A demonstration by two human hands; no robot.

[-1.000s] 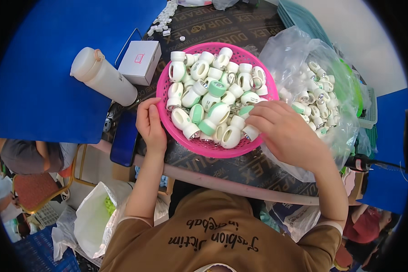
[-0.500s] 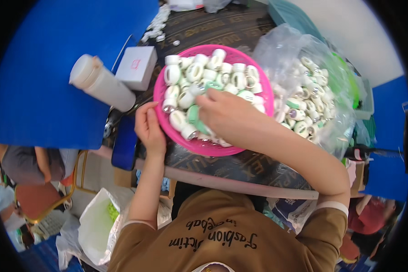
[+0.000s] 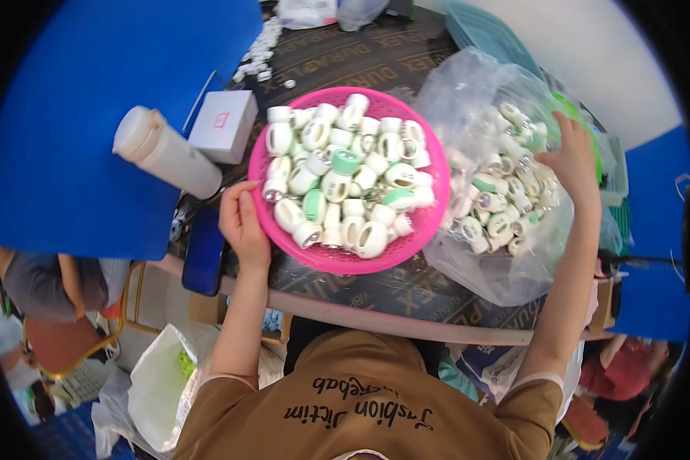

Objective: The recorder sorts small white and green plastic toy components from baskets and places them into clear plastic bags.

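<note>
Pink basket (image 3: 337, 267): stands on the dark counter (image 3: 337, 57), directly before the person, heaped with small white-and-green torches (image 3: 335, 186).
Left hand (image 3: 245, 230): at the basket's left rim, its fingers touching the edge; whether they pinch it, I cannot tell.
Clear plastic bag (image 3: 506, 282): just right of the basket, with more such torches inside.
Right hand (image 3: 575, 162): at the bag's right side, over the torches there, thumb and fingers spread with a gap between them.
White bottle (image 3: 169, 153): left of the basket, beside a white box (image 3: 224, 126).
Dark phone (image 3: 205, 249): near the left hand.
Small white pieces (image 3: 259, 50): scattered toward the counter's far left.
</note>
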